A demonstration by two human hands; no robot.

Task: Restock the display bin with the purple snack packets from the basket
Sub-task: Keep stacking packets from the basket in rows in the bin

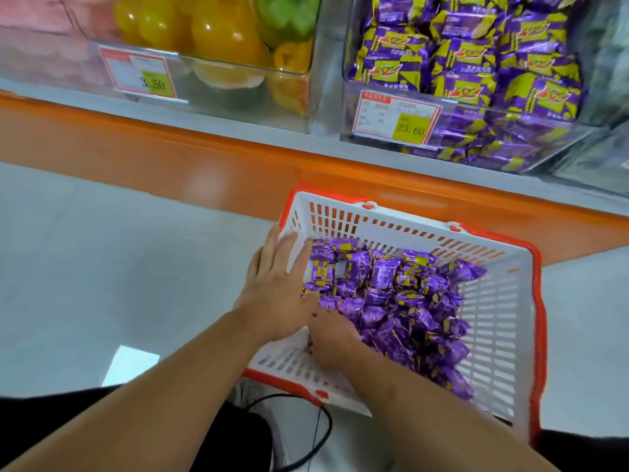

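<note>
A white basket with an orange rim (503, 301) stands on the floor below the shelf and holds a heap of purple snack packets (401, 301). My left hand (279, 287) reaches into its left side, fingers straight against the edge of the heap and the basket wall. My right hand (335, 337) is dug into the near side of the heap, its fingers hidden among the packets. On the shelf above, at the right, a clear display bin (381, 97) is filled high with the same purple and yellow packets (476, 63) and carries a 23.60 price tag.
A clear bin of yellow and green jelly cups (231, 46) with a 3.50 tag stands left of the purple bin. An orange shelf edge (170, 155) runs across, close behind the basket. Grey floor (102, 267) lies to the left. A black cable (320, 434) loops near my knees.
</note>
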